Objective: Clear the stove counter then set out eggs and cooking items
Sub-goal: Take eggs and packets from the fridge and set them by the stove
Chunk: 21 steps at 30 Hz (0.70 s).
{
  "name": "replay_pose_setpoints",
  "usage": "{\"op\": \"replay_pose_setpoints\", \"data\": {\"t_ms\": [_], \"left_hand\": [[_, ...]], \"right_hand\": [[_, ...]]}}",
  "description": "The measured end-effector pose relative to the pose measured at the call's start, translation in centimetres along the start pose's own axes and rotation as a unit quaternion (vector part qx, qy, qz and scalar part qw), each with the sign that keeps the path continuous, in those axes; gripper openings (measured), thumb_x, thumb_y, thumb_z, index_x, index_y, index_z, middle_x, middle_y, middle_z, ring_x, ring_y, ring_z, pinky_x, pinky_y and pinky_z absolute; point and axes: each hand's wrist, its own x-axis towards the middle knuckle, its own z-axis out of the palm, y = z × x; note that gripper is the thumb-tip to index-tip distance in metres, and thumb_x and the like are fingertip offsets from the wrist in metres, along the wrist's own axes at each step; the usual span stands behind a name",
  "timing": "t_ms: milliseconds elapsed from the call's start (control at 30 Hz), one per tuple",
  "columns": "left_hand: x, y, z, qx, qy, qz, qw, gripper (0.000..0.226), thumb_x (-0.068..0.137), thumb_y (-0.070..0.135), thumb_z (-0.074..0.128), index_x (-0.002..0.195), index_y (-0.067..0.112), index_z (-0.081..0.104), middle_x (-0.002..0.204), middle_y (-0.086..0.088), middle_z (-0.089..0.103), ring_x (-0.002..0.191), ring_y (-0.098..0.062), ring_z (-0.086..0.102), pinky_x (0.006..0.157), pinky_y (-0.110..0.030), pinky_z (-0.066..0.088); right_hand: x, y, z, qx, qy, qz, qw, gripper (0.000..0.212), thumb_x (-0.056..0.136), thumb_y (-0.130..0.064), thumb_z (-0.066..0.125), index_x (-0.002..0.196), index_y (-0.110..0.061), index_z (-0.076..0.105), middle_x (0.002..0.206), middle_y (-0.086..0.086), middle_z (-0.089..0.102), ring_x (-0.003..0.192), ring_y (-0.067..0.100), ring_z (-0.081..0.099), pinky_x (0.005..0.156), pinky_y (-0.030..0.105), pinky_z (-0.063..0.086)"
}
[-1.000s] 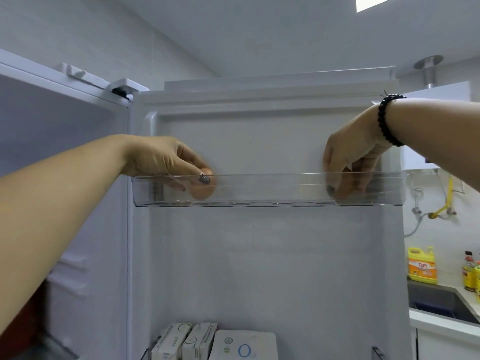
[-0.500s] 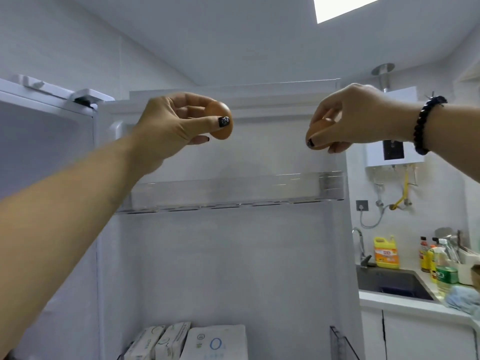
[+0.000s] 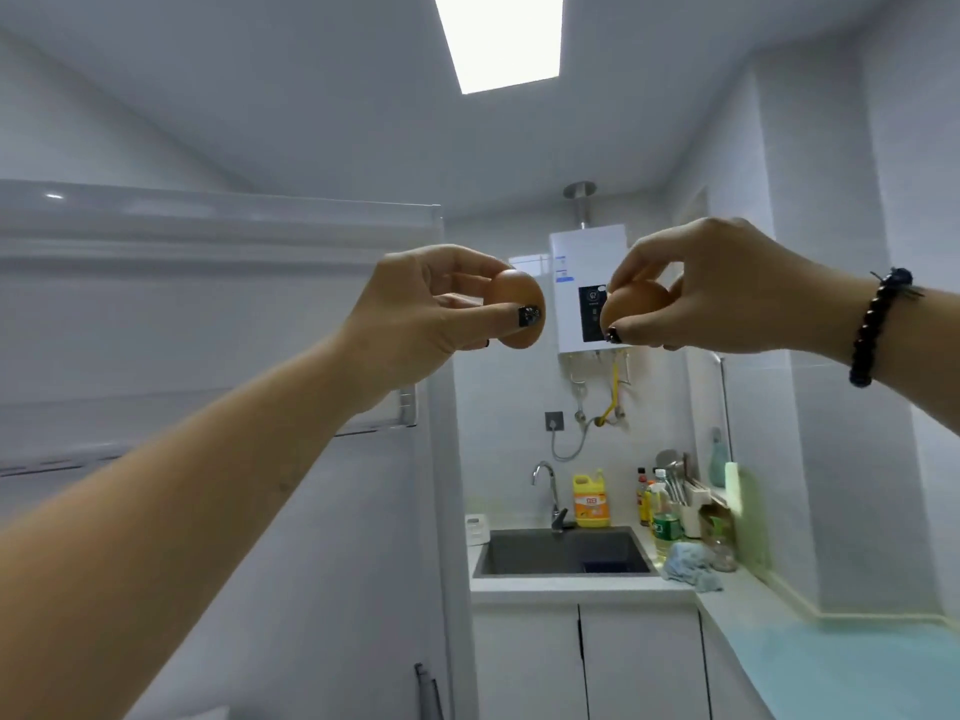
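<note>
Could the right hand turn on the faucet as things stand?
Probably not. The right hand is pinching an egg, and the faucet stands far off at the sink.

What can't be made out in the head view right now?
- Stove counter: nowhere in frame; only the counter by the sink shows, cut off at the right edge.
- Egg in right hand: upper part covered by the right hand.
- Egg in left hand: near side covered by the left hand.
- Bottle labels beside the sink: too small to read.
- Fridge door shelves: blurred, and partly behind the forearm.
</note>
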Motion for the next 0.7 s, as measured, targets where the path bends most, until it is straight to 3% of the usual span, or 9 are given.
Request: {"op": "replay_pose_setpoints", "data": {"t_ms": [133,200,467,700], "left_hand": [[1.3,0.5,6.1,-0.062,-0.019,0.000,0.998,0.039,0.067,0.014,0.082,0.103,0.011,0.069,0.090,-0.003,0.072,0.074,-0.012,0.069,0.069,-0.026,0.058],[2.0,0.7,10.3,-0.096,-0.032,-0.001,0.995,0.041,0.061,0.020,0.080,0.100,0.014,0.069,0.090,-0.002,0.071,0.073,-0.011,0.069,0.067,-0.024,0.058],[4.2,1.8,26.3,-0.172,-0.071,-0.041,0.982,0.033,0.071,0.017,0.081,0.101,0.017,0.068,0.098,-0.008,0.070,0.085,-0.018,0.069,0.064,-0.020,0.057],[3.8,2.8,37.9,-0.272,-0.160,-0.064,0.947,0.027,0.074,0.007,0.080,0.097,0.016,0.069,0.097,-0.009,0.071,0.080,-0.017,0.070,0.068,-0.028,0.060]], "right_hand": [[-2.3,4.9,-2.7,-0.049,-0.009,0.007,0.999,0.031,0.068,-0.037,0.077,0.096,-0.026,0.070,0.092,-0.009,0.067,0.074,-0.008,0.054,0.065,0.013,0.041],[-3.9,7.9,-4.6,-0.075,-0.013,0.018,0.997,0.030,0.070,-0.035,0.079,0.097,-0.025,0.070,0.091,-0.011,0.066,0.073,-0.008,0.054,0.062,0.011,0.038],[-10.8,18.0,-12.1,-0.157,-0.053,0.078,0.983,0.029,0.069,-0.037,0.079,0.095,-0.029,0.067,0.090,-0.010,0.065,0.072,-0.001,0.057,0.060,0.015,0.040],[-16.4,24.7,-16.1,-0.196,-0.070,0.160,0.965,0.032,0.063,-0.044,0.073,0.092,-0.032,0.069,0.091,-0.016,0.066,0.083,0.005,0.060,0.072,0.027,0.052]]}}
